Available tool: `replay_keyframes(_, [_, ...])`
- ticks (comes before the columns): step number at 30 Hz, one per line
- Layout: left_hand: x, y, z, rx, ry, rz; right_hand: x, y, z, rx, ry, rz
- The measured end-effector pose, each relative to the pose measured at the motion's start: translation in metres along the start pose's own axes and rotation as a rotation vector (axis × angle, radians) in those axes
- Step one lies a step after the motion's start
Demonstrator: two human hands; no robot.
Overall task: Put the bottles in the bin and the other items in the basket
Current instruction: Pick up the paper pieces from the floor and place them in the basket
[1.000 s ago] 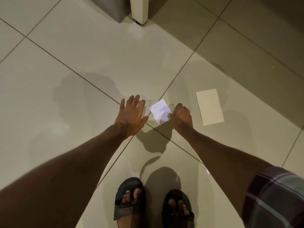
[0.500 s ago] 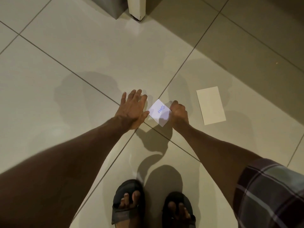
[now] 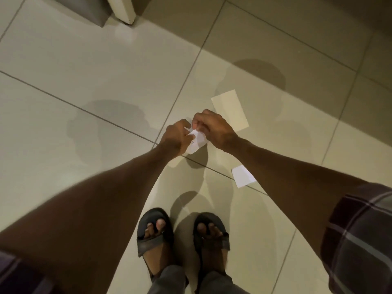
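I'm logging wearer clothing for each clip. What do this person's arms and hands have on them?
Both forearms are bare. The left hand and right hand wear no gloves, and no rings or watch show. A dark plaid short sleeve with pale stripes covers the right upper arm; a similar sleeve edge shows at the left.

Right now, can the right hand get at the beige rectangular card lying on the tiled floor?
Probably yes: the beige rectangular card lies bare just beyond the right hand, but that hand is busy holding the small white paper slip.

My forearms are bare below a short dark plaid sleeve with pale grey stripes (image 3: 360, 234). I wear dark open-toed strap sandals (image 3: 156, 230) and grey trousers (image 3: 169, 279).
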State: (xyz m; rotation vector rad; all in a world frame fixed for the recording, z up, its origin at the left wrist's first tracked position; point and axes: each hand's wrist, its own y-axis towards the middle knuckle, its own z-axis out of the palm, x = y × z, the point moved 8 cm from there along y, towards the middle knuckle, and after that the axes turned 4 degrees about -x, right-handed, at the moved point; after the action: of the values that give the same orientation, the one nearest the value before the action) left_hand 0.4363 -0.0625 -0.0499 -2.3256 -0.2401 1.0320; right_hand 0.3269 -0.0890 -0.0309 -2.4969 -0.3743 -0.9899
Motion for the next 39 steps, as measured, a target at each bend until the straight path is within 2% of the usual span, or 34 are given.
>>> replay_keyframes(2, [-0.011,-0.004,0.01,-0.027,-0.157,-0.141,-0.008,-0.019,-0.016,-0.025,0.008,0.013])
replay_keyframes(4, [-0.022,-0.008,0.02,-0.057,-0.229,-0.231,-0.025,-0.041,-0.037,-0.137,0.031,0.091])
replay_keyframes(7, [-0.04,-0.017,0.033,-0.094,-0.257,-0.245,-0.068,-0.087,-0.065,-0.359,0.104,0.293])
replay_keyframes(9, [-0.047,-0.02,0.043,-0.115,-0.262,-0.242,-0.102,-0.121,-0.072,-0.41,0.055,0.42])
replay_keyframes(12, [-0.05,-0.014,0.061,-0.116,-0.256,-0.223,-0.154,-0.163,-0.062,-0.329,-0.117,0.63])
replay_keyframes(15, [-0.044,-0.003,0.08,-0.107,-0.293,-0.232,-0.193,-0.19,-0.042,-0.268,-0.119,0.823])
replay_keyframes(17, [-0.041,0.004,0.09,-0.104,-0.277,-0.228,-0.209,-0.196,-0.029,-0.24,-0.123,0.876])
replay_keyframes(20, [-0.035,0.015,0.102,-0.096,-0.238,-0.188,-0.217,-0.187,-0.009,-0.104,-0.29,0.78])
replay_keyframes(28, [-0.02,0.041,0.12,-0.096,-0.203,-0.141,-0.24,-0.175,0.008,-0.23,-0.123,0.842])
replay_keyframes(33, [-0.019,0.041,0.123,-0.081,-0.225,-0.139,-0.235,-0.17,0.007,-0.212,-0.204,0.82])
replay_keyframes(39, [-0.035,0.021,0.099,-0.092,-0.26,-0.141,-0.192,-0.15,-0.017,-0.23,-0.002,0.59])
